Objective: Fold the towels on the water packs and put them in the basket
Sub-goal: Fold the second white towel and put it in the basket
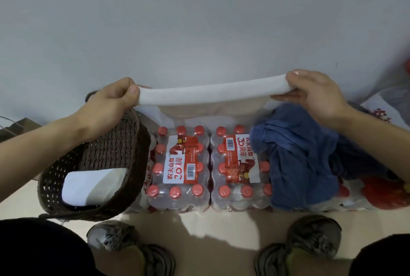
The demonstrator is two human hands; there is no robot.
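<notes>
Two grey mottled shoes (310, 244) stand on the pale floor (221, 231) at the bottom of the view, toes toward the shrink-wrapped packs of red-capped water bottles (182, 165).

Above the far edge of those packs hangs the white terry towel (204, 95), stretched level between both hands, clear of the plastic. It sags only slightly along its span, so I judge it light and soft, with no stiffness of its own; it will droop wherever it is not held. The left hand (111, 100) pinches its left end with thumb over curled fingers, and the right hand (315, 94) grips the right end the same way. The ends or corners are the sound places to hold it, since a grip at mid-edge would let both sides fall.

On the right-hand pack lies a crumpled blue towel (310, 160), heaped and draped over the near edge, not yet folded. It looks equally limp, and its corners are buried in the heap.

Left of the packs, touching them, sits the dark brown woven basket (124, 178), with a folded white towel (93, 187) lying flat inside.
</notes>
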